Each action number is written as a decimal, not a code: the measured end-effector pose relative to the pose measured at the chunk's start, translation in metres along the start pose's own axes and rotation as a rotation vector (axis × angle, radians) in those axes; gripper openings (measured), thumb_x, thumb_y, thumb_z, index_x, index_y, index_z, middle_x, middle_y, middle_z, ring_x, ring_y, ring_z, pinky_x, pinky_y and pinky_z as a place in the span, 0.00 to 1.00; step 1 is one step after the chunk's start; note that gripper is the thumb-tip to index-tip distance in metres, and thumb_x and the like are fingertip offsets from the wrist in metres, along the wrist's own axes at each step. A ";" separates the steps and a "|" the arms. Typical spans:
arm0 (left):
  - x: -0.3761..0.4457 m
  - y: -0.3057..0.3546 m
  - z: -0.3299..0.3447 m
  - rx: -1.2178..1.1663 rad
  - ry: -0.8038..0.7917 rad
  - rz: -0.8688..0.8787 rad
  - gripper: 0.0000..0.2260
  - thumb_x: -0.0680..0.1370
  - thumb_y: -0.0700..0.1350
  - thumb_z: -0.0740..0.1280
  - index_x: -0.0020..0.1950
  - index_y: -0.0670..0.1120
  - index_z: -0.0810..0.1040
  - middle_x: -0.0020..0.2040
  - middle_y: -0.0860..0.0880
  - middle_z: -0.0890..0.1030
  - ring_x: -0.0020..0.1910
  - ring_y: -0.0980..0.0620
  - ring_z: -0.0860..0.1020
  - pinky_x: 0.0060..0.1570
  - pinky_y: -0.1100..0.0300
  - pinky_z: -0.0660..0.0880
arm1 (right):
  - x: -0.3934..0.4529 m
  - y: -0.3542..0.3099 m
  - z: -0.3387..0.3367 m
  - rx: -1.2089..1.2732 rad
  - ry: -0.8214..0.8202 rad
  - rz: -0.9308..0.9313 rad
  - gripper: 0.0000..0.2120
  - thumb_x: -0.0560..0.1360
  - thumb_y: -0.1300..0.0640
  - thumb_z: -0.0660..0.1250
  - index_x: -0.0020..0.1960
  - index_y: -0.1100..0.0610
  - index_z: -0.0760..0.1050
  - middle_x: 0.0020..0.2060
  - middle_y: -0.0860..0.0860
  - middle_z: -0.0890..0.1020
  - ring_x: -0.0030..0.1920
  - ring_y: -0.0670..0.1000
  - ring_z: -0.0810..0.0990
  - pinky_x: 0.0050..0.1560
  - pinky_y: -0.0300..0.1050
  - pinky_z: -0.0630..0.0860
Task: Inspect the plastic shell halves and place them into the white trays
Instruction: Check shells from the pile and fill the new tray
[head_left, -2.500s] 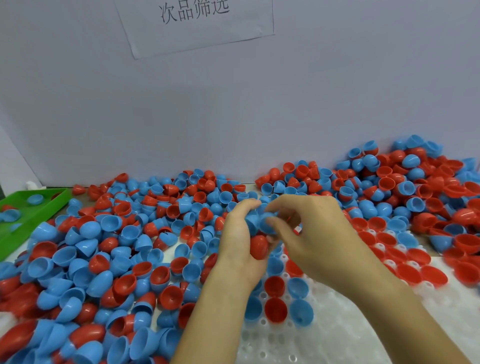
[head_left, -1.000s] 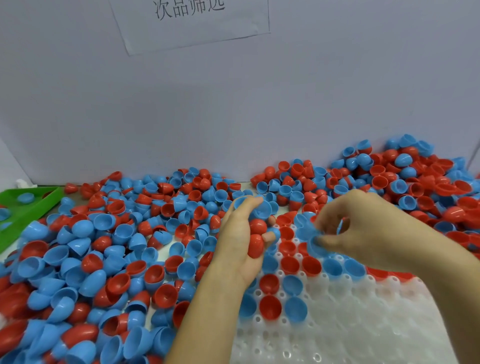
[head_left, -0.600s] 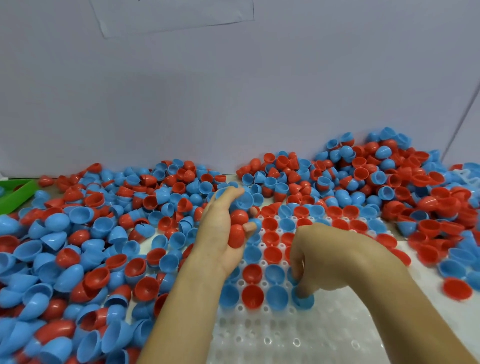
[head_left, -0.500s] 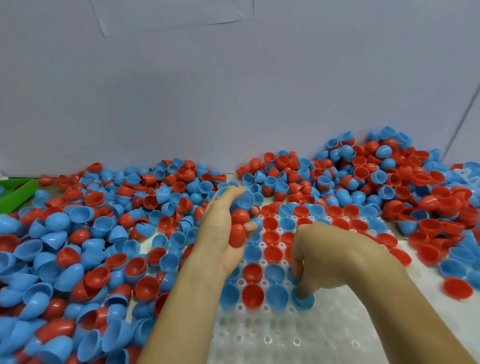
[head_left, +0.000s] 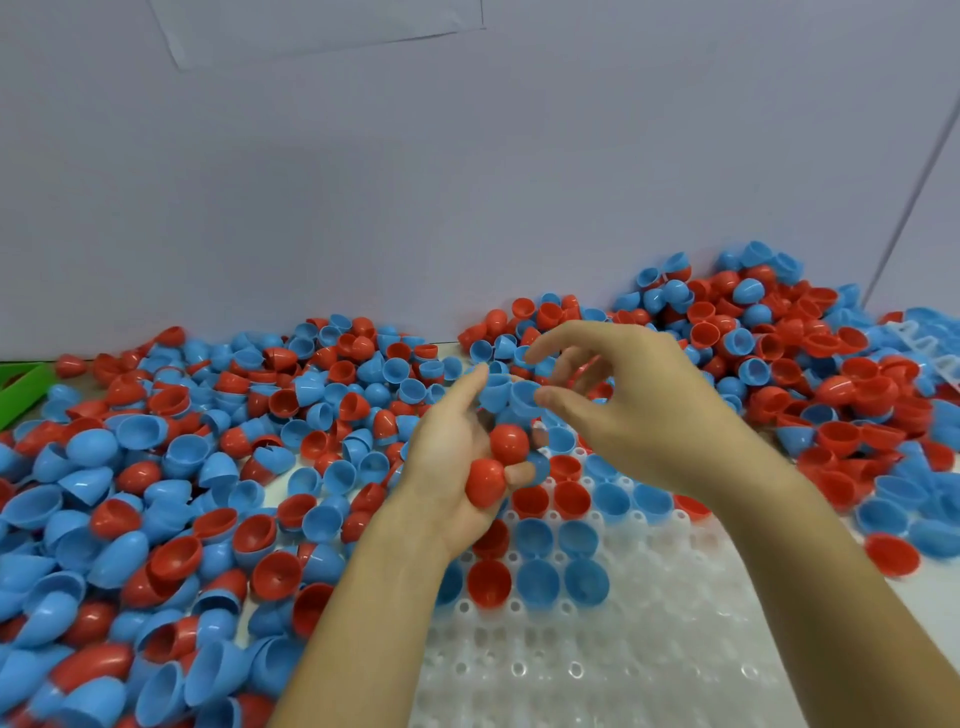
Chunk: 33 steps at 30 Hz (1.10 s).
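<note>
My left hand (head_left: 447, 467) is raised over the white tray (head_left: 597, 670) and grips a handful of shell halves: two red ones (head_left: 493, 467) low in the palm and blue ones (head_left: 496, 392) at the fingertips. My right hand (head_left: 639, 405) hovers just to the right of it, thumb and fingers spread around a blue shell half (head_left: 524, 397) at the top of that handful. I cannot tell whether the right fingers pinch it. The tray's far rows hold red and blue halves, cup side up.
Loose red and blue shell halves (head_left: 182, 467) are heaped across the table on the left, behind and on the right (head_left: 831, 389). A green bin (head_left: 21, 384) shows at the far left edge. A grey wall stands close behind.
My right hand has lifted off the tray's front row, where it set down a blue half, and moved back up to the handful in my left hand. The left hand stayed put.
</note>
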<state>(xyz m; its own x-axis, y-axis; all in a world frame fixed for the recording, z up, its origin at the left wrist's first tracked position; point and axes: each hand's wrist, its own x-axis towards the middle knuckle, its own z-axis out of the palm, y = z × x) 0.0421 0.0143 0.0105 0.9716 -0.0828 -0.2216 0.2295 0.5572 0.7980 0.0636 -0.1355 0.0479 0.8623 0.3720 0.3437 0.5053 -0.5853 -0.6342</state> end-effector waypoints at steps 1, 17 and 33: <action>0.000 -0.001 0.001 0.037 -0.013 -0.004 0.21 0.85 0.55 0.58 0.63 0.40 0.79 0.49 0.42 0.80 0.35 0.52 0.74 0.18 0.66 0.64 | 0.000 0.001 0.001 -0.007 -0.010 -0.002 0.10 0.75 0.56 0.73 0.51 0.42 0.80 0.39 0.43 0.81 0.41 0.42 0.80 0.42 0.27 0.73; 0.002 -0.007 -0.001 0.231 -0.021 0.026 0.20 0.79 0.57 0.68 0.62 0.43 0.80 0.46 0.44 0.78 0.34 0.52 0.74 0.19 0.66 0.66 | 0.001 0.020 0.001 0.033 0.053 0.078 0.15 0.75 0.66 0.68 0.46 0.46 0.83 0.35 0.44 0.83 0.37 0.44 0.81 0.35 0.28 0.74; -0.001 -0.001 -0.006 0.494 -0.081 0.240 0.10 0.71 0.48 0.76 0.50 0.59 0.83 0.46 0.48 0.77 0.28 0.54 0.72 0.21 0.64 0.66 | 0.003 0.013 -0.014 0.033 -0.072 0.266 0.11 0.76 0.48 0.71 0.55 0.52 0.82 0.43 0.46 0.84 0.40 0.41 0.81 0.41 0.34 0.73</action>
<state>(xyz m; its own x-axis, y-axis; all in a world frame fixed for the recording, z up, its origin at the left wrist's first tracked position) 0.0407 0.0185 0.0065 0.9968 -0.0751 0.0275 -0.0186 0.1165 0.9930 0.0733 -0.1519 0.0510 0.9593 0.2592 0.1122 0.2585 -0.6457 -0.7185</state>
